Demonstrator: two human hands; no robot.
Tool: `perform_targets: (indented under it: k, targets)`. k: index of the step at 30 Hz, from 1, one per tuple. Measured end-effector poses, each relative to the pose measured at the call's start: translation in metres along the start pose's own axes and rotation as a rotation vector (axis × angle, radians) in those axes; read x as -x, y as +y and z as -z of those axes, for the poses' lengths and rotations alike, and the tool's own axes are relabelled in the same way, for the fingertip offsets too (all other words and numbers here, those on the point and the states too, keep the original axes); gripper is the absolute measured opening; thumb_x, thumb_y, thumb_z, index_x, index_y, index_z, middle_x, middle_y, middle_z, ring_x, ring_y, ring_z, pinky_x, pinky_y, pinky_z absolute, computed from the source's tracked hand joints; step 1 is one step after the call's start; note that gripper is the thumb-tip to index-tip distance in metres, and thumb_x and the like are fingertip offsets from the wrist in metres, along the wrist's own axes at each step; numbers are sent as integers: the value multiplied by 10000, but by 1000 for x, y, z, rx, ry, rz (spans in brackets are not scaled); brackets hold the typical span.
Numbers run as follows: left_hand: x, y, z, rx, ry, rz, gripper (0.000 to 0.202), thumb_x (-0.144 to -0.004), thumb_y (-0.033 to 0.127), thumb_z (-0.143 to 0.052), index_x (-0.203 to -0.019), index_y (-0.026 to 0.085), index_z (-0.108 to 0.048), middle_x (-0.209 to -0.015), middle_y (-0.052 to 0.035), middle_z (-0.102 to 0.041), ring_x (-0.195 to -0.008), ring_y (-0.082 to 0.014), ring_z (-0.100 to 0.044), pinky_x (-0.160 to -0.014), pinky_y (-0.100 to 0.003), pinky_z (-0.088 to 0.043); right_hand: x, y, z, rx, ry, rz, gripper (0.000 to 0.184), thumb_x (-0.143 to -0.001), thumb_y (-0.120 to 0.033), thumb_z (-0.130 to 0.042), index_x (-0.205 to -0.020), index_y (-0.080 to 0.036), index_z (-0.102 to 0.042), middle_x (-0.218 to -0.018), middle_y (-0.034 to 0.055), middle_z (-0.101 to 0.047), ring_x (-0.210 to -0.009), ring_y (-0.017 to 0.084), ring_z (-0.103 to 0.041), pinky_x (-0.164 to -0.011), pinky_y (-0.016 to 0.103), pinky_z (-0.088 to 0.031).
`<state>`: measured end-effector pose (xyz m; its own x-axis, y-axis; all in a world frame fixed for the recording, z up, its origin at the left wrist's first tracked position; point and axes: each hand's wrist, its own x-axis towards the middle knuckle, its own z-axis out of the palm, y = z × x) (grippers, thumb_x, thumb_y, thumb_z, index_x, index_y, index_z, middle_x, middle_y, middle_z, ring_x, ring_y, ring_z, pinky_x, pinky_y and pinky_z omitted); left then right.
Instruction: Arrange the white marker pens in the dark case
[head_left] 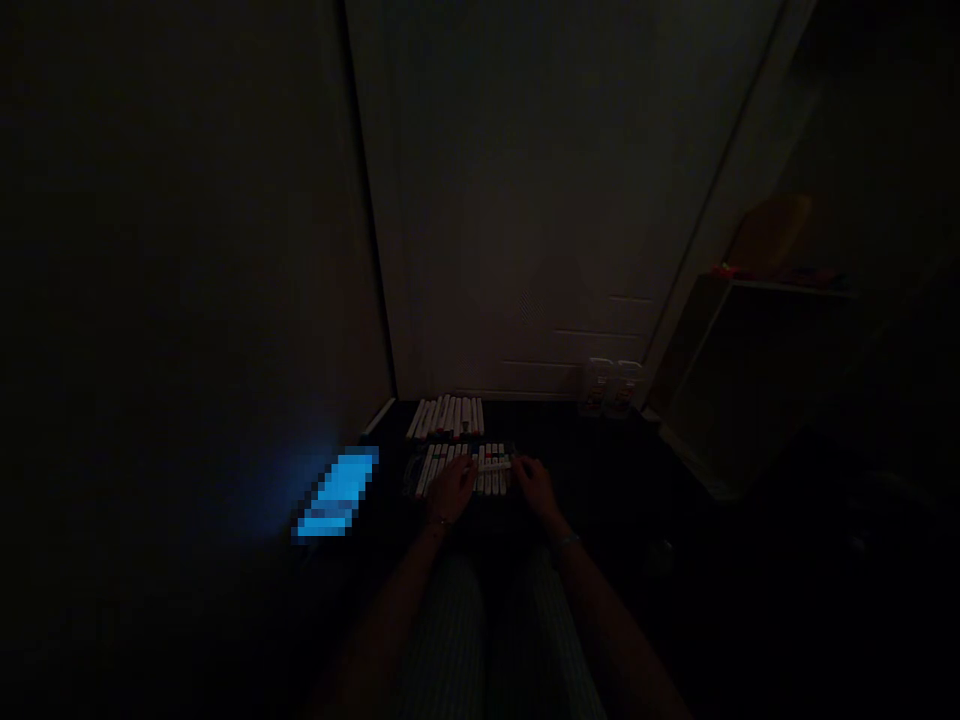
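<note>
In the dim light a white marker [493, 466] lies level between my two hands, held near its ends. My left hand [451, 487] is closed at its left end, and the fingers of my right hand [535, 485] pinch its right end. Under and around them is a row of white markers with coloured bands [495, 484], partly covered by my left hand. Farther back, a second group of white markers [448, 416] lies side by side, some with reddish ends. Fine detail on the markers is lost in the dark.
Two clear plastic cases [600, 388] stand at the back right of the dark surface. A glowing blue, pixelated screen [337, 495] is at the left. Behind is a pale panel [525, 220]; to the right, a cabinet [720, 370] carries an orange object [772, 235].
</note>
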<state>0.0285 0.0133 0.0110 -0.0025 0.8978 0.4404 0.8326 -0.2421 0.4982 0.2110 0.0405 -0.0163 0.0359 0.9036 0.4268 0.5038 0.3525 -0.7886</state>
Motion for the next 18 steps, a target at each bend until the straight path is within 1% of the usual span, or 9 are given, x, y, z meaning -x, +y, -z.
perform_targets:
  k: [8, 13, 18]
  targets:
    - [2, 3, 2, 33, -19, 51, 265, -844, 398, -372, -913, 230, -564, -905, -8, -636, -804, -138, -575, -673, -233, -386, 1, -2, 0, -16, -4, -4, 382, -843, -476, -360, -809, -207, -629, -780, 18, -609, -742, 142, -514, -664, 227, -369]
    - [1, 1, 1, 49, -8, 18, 267, -846, 390, -370, -929, 232, -568, -929, -11, -633, -828, -143, -576, -691, -239, -396, 0, 0, 0, -13, -12, -8, 384, -840, -479, -362, -817, -204, -630, -777, 19, -602, -737, 140, -511, -668, 227, -370]
    - [1, 2, 1, 44, 2, 17, 270, -854, 380, -356, -949, 230, -559, -952, -17, -616, -855, -145, -563, -701, -242, -397, -1, 1, -1, -11, -4, -24, 375, -836, -470, -370, -808, -202, -630, -776, 19, -603, -748, 142, -514, -677, 230, -374]
